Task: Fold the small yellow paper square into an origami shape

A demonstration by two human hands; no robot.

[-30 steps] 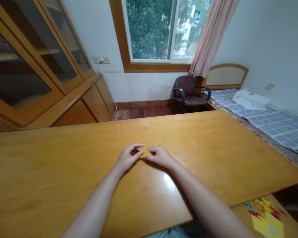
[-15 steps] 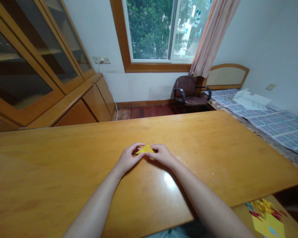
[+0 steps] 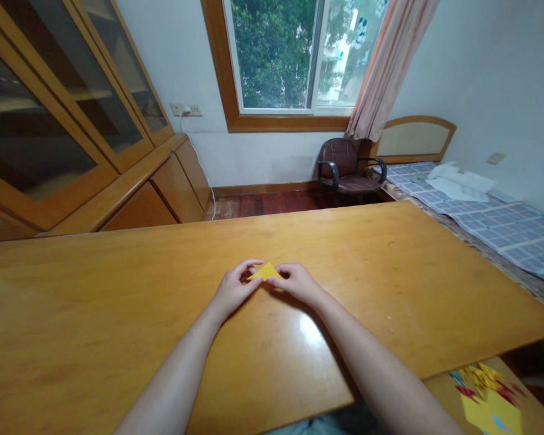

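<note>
Left hand [image 3: 236,286] and right hand [image 3: 295,282] each pinch the yellow paper triangle [image 3: 266,271] between them, wooden table [image 3: 254,356] beneath

Yellow paper [image 3: 266,270], blue-checked bedding [image 3: 503,228]

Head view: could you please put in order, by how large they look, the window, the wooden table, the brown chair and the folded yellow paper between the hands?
1. Wooden table, the largest
2. Window
3. Brown chair
4. Folded yellow paper, the smallest
</note>
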